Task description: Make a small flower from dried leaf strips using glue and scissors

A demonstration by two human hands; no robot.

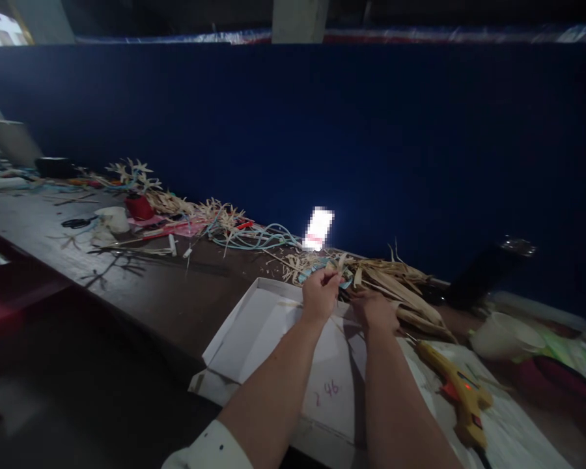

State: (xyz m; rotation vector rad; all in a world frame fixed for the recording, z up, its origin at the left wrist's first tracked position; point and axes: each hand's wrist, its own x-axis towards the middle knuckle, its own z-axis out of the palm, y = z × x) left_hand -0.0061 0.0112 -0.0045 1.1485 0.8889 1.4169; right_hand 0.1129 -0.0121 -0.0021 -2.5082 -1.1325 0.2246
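Note:
My left hand (321, 294) is closed in a pinch on a pale strip of dried husk (340, 264) above the far edge of a white cardboard box (283, 326). Just to its right, my right hand (377, 311) is curled low beside the same edge. Something dark shows by its fingertips, too small to make out. Behind both hands lie a light blue piece (305, 275), pale shavings (293, 264) and a heap of long dried husks (400, 286). Handwritten figures mark the box.
To the right lie a yellow glue gun (461, 391) with a lit red light and a white cup (508, 335). A glowing phone (319, 229) leans at the back. Leftward are light blue cords (268, 238), a red thread spool (139, 207) and black-handled scissors (78, 223).

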